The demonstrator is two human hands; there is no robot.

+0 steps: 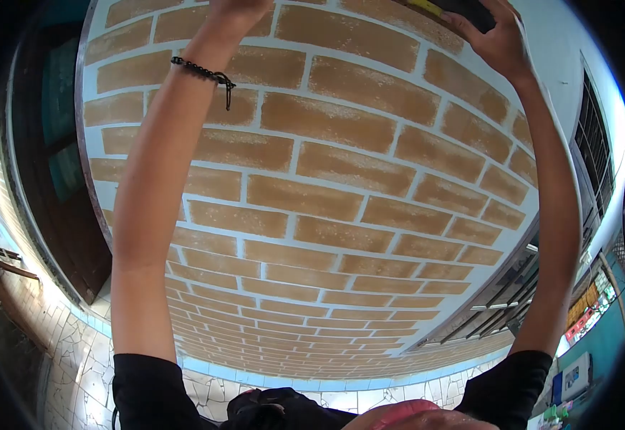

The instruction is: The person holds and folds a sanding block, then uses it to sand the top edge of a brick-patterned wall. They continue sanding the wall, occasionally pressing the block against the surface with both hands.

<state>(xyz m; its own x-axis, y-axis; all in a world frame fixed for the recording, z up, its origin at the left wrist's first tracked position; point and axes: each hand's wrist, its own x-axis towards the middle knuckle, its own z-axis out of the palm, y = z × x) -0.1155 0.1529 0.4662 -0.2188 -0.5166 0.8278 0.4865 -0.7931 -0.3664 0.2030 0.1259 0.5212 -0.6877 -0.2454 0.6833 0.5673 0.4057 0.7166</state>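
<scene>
Both my arms reach up in front of a brick-patterned wall [327, 179]. My left hand [237, 11] is at the top edge of the view, mostly cut off; a black beaded bracelet [201, 70] circles its wrist. What its fingers do is hidden. My right hand [498, 39] is raised at the top right, fingers curled around a dark object with a yellow strip [455, 8], which is partly out of frame.
A dark wooden door [54, 179] stands at the left of the wall. A barred window [595, 150] is at the right. The floor of pale broken-tile paving [76, 358] runs along the wall's base. Colourful items [577, 322] sit at the far right.
</scene>
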